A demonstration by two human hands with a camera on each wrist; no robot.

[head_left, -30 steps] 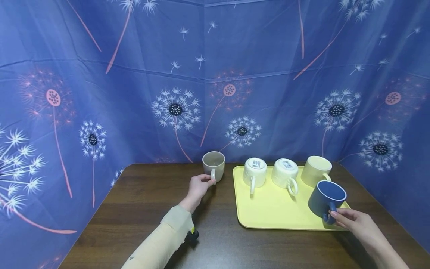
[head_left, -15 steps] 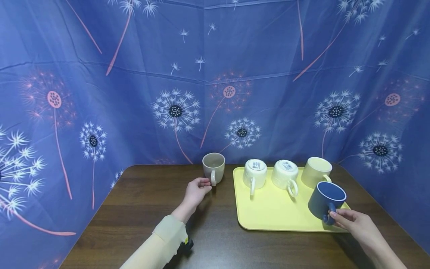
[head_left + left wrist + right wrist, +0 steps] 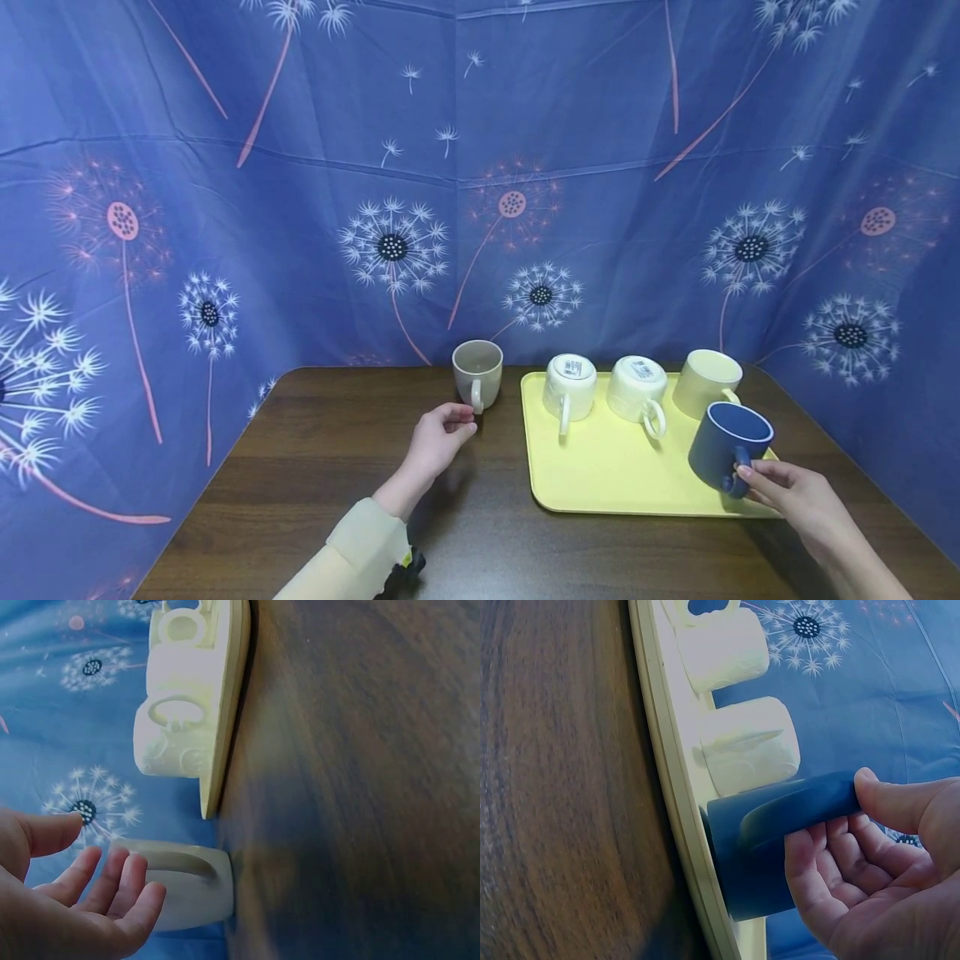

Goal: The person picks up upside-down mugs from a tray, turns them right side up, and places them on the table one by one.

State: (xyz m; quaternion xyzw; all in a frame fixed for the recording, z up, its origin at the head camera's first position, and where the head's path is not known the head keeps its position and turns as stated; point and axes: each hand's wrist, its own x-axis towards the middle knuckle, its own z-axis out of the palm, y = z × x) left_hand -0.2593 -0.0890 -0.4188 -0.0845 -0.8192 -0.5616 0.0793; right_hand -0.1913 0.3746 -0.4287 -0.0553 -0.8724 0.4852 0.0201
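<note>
A grey mug (image 3: pixel 477 375) stands upright on the wooden table, its handle facing the front. My left hand (image 3: pixel 437 440) is just in front of that handle, fingers loosely bent and thumb apart; in the left wrist view the left hand (image 3: pixel 82 900) has nothing in its grasp. Whether a fingertip touches the handle cannot be told. At the right front of the yellow tray (image 3: pixel 600 483) is an upright dark blue mug (image 3: pixel 720 450). My right hand (image 3: pixel 802 500) pinches its handle between thumb and fingers, as the blue mug (image 3: pixel 757 855) in the right wrist view shows too.
Two white mugs, a left one (image 3: pixel 570 392) and a right one (image 3: pixel 633 392), sit upside down at the tray's back. A cream mug (image 3: pixel 701 387), also upside down, is at the back right corner. A patterned blue cloth (image 3: pixel 300 275) hangs behind the table (image 3: pixel 337 433).
My left hand has let go of the grey mug's handle and drawn back slightly toward the lower left. The right hand and the blue mug stay almost where they were.
</note>
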